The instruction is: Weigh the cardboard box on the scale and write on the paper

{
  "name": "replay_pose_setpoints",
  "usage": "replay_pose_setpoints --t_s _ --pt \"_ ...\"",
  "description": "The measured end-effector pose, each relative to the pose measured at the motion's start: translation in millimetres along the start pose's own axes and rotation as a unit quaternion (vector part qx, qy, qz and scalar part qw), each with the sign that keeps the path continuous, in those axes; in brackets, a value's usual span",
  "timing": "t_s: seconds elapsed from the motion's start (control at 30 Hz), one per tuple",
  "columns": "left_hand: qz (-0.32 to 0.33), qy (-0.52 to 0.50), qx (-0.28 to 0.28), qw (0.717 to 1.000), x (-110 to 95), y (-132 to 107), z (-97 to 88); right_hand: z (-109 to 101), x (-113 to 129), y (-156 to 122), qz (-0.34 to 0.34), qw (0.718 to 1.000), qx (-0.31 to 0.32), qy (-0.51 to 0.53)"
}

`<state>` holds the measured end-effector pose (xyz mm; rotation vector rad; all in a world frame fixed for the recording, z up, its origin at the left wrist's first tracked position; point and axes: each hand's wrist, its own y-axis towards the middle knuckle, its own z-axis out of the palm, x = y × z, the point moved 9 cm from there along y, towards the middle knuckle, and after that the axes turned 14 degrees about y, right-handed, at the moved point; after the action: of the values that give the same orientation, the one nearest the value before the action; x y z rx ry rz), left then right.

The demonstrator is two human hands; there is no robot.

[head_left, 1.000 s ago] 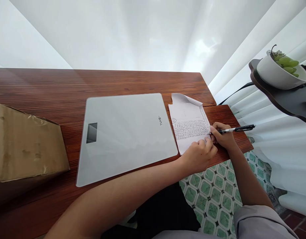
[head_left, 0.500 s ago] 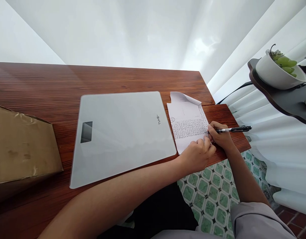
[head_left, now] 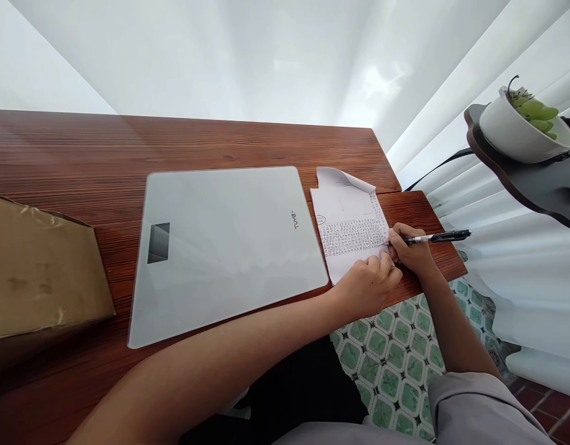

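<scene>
I see white handwritten paper sheets (head_left: 347, 204) under my left hand (head_left: 371, 281), curled at their near right corner, whether pinching I can't tell; my right hand (head_left: 408, 248) pinches a slim black-and-clear plastic pen (head_left: 438, 237), long axis crosswise, tip leftward at the writing (head_left: 352, 237).

Grn tile flr (head_left: 396, 355), wht curtain (head_left: 535, 290).

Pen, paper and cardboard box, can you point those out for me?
Pen (head_left: 438, 237): head view, on the barrel jutting out beyond the hand.
Paper (head_left: 350, 232): head view, on the rows of small writing.
Cardboard box (head_left: 44, 272): head view, on its broad brown face.
</scene>
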<state>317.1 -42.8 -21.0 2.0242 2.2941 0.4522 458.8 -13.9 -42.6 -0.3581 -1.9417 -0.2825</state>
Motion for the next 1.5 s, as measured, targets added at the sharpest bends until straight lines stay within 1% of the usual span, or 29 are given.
replay_pose_setpoints --t_s 0.1,0.4,0.67,0.8,1.0,1.13,1.23,1.33,1.43,1.5 --pt "-0.002 -0.003 0.001 1.000 0 0 0.2 2 1 0 0.000 1.000 0.005 -0.014" --pt "-0.002 0.001 -0.014 1.000 0 -1 0.2 -1 -1 0 0.006 1.000 -0.010 -0.011" --pt "-0.005 0.009 -0.036 0.999 0 -1 -2.1 2 8 1 -0.010 1.000 -0.006 -0.011" --pt "-0.004 0.005 -0.029 1.000 0 -1 -1.4 2 7 1 -0.010 1.000 -0.008 -0.007" --pt "-0.003 0.004 -0.021 1.000 0 -1 -1.0 -1 5 1 0.007 0.999 -0.031 0.000" --pt "-0.006 0.002 -0.019 1.000 0 -1 -0.4 1 8 0 0.006 1.000 -0.023 -0.004" --pt "-0.005 -0.004 -0.013 1.000 0 -1 -0.5 0 3 0 0.016 1.000 -0.022 0.003" --pt "0.001 -0.013 0.010 1.000 0 0 0.4 -8 -2 2 0.018 0.998 -0.051 0.040" --pt "0.007 -0.021 0.028 0.999 0 1 -0.3 -17 1 5 -0.029 0.994 -0.092 0.042" --pt "0.011 -0.018 0.034 0.999 0 1 -1.5 -22 5 6 -0.061 0.991 -0.113 0.018"
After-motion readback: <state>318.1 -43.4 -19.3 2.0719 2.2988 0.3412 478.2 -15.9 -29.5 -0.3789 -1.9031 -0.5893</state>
